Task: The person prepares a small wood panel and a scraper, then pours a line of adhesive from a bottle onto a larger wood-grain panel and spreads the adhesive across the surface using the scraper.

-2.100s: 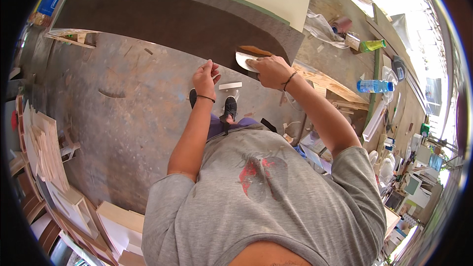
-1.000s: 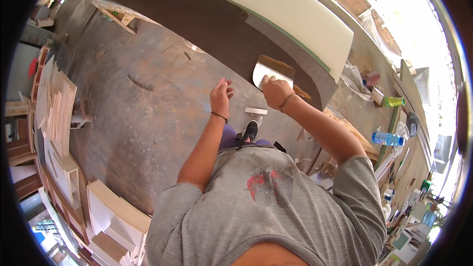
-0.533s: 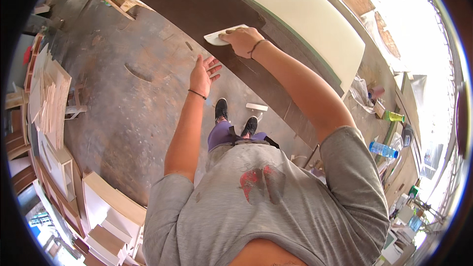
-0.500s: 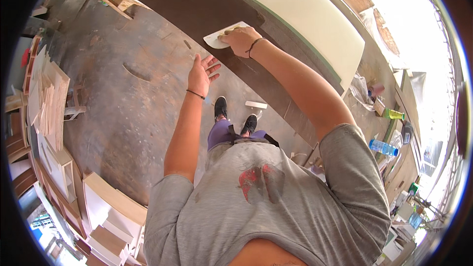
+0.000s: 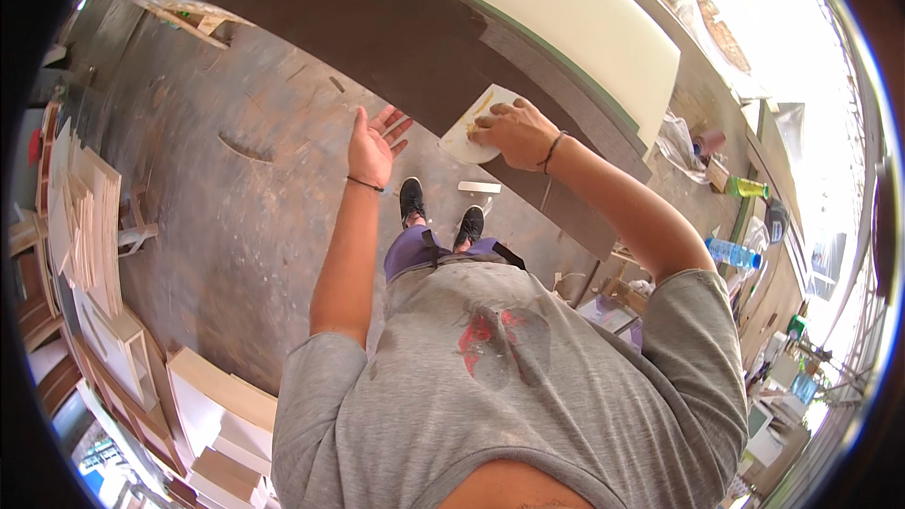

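Observation:
My right hand point(image 5: 520, 136) presses its fingers onto a flat white spreader point(image 5: 458, 141) with yellowish smears on it. The spreader lies over the near edge of a long dark brown board point(image 5: 339, 33), part of it past that edge. Much of the board's surface looks smooth and even, while a strip on its far right side point(image 5: 551, 66) is greyer and streaked. My left hand point(image 5: 373, 149) hangs in the air just off the board's near edge, palm up and fingers spread, holding nothing.
A cream panel point(image 5: 603, 28) with a green edge lies along the board's far side. Bottles point(image 5: 733, 253) and clutter line the bench at right. Stacked wooden pieces point(image 5: 90, 217) and white box-like parts point(image 5: 222, 396) stand at left. A small white piece point(image 5: 479, 187) lies near my shoes.
My right hand has brought the spreader toward me and to the right, onto the board's near edge. My left hand stays open, in nearly the same place.

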Motion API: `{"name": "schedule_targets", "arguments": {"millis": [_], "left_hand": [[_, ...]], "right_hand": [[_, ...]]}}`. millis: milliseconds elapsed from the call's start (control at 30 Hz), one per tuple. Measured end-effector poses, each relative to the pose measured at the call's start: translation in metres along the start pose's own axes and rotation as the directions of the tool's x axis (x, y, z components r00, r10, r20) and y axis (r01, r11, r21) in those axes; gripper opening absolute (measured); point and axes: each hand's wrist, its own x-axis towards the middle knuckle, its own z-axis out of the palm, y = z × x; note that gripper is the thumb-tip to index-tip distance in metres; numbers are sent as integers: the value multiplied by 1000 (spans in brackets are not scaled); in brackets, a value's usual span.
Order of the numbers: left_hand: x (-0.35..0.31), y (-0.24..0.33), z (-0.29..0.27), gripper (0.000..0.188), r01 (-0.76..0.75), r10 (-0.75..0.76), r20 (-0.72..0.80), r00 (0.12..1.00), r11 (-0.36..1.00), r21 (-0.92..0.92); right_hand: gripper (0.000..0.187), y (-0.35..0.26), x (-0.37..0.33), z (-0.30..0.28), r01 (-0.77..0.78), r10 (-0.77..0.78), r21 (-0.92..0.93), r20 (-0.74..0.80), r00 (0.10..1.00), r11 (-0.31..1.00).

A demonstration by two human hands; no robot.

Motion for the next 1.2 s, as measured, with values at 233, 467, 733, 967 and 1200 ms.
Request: {"name": "schedule_targets", "arguments": {"millis": [233,467,733,967,1200], "left_hand": [[-9,-18,17,66,-44,46,-114,992,999,21],[-44,-102,47,53,138,-141,26,990,987,82],[-76,-140,78,35,164,-177,71,982,972,166],[-93,-163,102,30,185,-210,119,970,964,193],[-91,-164,99,26,139,-144,103,984,989,59]], "right_hand": [[37,5,-87,16,-58,56,32,57,997,998],[37,4,-151,28,-94,90,35,98,991,995],[50,20,-177,-6,-94,107,307,-28,994,947],[69,27,-212,85,-129,128,-34,-28,991,991],[41,38,-247,21,-250,460,651,-173,871,717]]}}
